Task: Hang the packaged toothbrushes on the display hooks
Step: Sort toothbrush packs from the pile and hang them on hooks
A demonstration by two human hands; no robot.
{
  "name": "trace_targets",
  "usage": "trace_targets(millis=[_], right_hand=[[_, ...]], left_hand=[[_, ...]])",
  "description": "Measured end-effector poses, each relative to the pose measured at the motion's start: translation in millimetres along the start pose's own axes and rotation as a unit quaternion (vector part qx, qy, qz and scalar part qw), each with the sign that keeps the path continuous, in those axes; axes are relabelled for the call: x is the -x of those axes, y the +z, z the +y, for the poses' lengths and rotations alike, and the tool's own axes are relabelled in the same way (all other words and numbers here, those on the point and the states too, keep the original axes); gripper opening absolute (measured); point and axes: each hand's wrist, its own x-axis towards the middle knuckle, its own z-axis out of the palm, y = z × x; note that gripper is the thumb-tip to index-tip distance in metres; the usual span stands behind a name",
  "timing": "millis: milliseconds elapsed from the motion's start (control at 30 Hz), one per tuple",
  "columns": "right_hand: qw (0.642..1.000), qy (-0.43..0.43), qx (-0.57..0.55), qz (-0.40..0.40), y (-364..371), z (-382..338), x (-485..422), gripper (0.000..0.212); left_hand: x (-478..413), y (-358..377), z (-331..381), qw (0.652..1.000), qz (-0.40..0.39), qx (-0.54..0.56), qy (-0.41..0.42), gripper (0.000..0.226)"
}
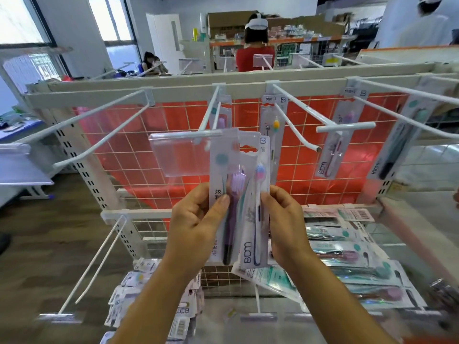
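Observation:
My left hand (198, 224) grips a toothbrush pack with a purple brush (227, 194), held upright. My right hand (285, 224) pinches a second pack with a pink-and-blue brush head (255, 209), overlapping the first. Both packs reach up in front of the centre display hook (208, 115), whose clear price-tag holder (183, 155) hangs just behind their tops. Single packs hang at the backs of the hooks: a purple one (221, 120), an orange-headed one (274, 127), a pink one (335, 142) and a dark one (402, 140).
Long white hooks (298, 130) jut from the top rail toward me over a red-backed wire grid (159, 157). Loose toothbrush packs (347, 256) are piled on the lower shelf at the right and lower left. Lower hooks (99, 259) stick out at the left. People stand behind the rack.

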Motion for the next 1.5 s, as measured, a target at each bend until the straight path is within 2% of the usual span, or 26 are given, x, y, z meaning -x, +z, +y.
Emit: trace_targets(millis=[133,333,467,1300,1500], right_hand=[[1.0,0.003,-0.012,-0.003,1.4,1.3,-0.3,0.016],[1.0,0.017,-0.014,-0.015,2.6,5.1,-1.2,0.017],[1.0,0.021,-0.017,-0.014,4.6,7.1,-2.4,0.017],[0.999,0.039,0.021,0.006,8.3,20.1,-11.0,0.016],[0.999,0.044,0.015,0.002,10.2,22.1,-11.1,0.017]], left_hand=[[1.6,-0.8,2.0,1.0,0.011,-0.004,0.011,0.019],[2.9,-1.6,5.9,0.999,0.021,-0.001,0.025,0.015],[1.8,-2.5,2.1,0.999,0.028,-0.004,0.038,0.023],[3.1,-1.6,-6.2,0.99,0.123,0.035,0.055,0.017],[-3.3,0.8,-9.1,0.993,0.104,-0.021,0.057,0.023]])
